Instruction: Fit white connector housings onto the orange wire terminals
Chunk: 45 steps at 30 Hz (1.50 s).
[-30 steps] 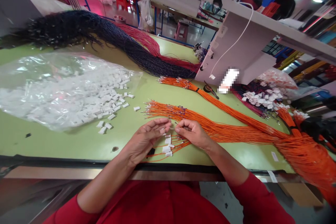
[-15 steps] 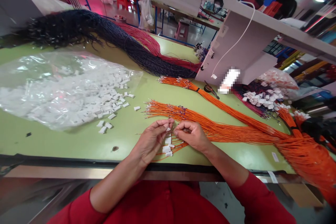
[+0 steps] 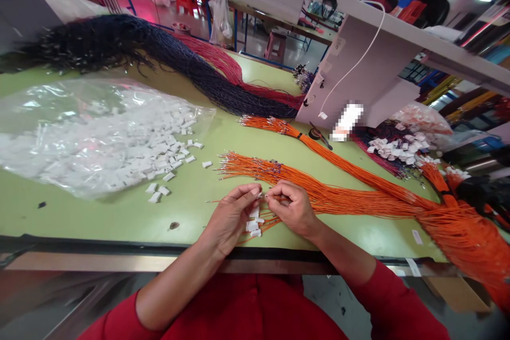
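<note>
My left hand (image 3: 232,213) pinches a small white connector housing (image 3: 258,195) between thumb and fingers. My right hand (image 3: 291,208) pinches the end of an orange wire (image 3: 274,197) right beside that housing, the two nearly touching. Below the hands lie a few finished white housings (image 3: 253,226) with orange wires fanning out. A large bundle of orange wires (image 3: 358,199) runs from the hands to the right across the green table (image 3: 99,212).
A clear plastic bag of white housings (image 3: 87,138) spills loose pieces at the left. Black and red wire bundles (image 3: 191,69) lie at the back. A second orange bundle (image 3: 319,149), a white shelf upright (image 3: 358,85) and more housings (image 3: 394,150) stand at the right.
Both hands have drawn closer together; the wire end in my right hand has come up to the housing in my left hand. My left forearm has shifted slightly right.
</note>
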{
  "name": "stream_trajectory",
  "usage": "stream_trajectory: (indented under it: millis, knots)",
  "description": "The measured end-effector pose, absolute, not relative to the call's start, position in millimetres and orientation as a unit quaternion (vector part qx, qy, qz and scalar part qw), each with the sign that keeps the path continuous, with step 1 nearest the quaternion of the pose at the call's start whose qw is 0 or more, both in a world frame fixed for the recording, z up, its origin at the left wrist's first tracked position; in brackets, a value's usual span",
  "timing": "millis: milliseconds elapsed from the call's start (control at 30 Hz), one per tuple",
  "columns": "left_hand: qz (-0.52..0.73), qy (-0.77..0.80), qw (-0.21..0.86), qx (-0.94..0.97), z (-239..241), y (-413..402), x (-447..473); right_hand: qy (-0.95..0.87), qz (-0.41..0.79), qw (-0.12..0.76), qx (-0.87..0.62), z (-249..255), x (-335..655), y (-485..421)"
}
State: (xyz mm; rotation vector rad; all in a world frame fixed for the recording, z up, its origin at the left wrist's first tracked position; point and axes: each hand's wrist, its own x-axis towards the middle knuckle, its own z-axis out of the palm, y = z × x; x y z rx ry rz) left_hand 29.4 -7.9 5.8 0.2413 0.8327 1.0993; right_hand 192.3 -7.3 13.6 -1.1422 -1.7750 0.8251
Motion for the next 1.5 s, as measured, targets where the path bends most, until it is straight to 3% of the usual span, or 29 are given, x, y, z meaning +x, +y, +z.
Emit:
stream_trajectory:
  millis: [333,633,900,1100,1500]
  knots:
    - [0.474,0.34,0.8,0.143,0.5,-12.6,22.2,-0.672,0.385,0.42,-0.473,12.7,193.3,-6.7]
    - [0.471,0.385,0.772,0.187,3.5,-16.7,25.8,-0.698,0.379,0.387,-0.468,14.1,196.0,-6.1]
    - [0.511,0.444,0.677,0.287,7.7,-26.8,33.6,-0.741,0.315,0.386,-0.451,12.7,191.2,-10.2]
    - [0.507,0.449,0.676,0.289,3.0,-30.0,33.3,-0.761,0.347,0.318,-0.447,15.6,193.7,-7.2]
    - [0.492,0.451,0.664,0.336,0.6,-32.3,32.0,-0.8,0.311,0.288,-0.424,17.2,198.1,-4.2]
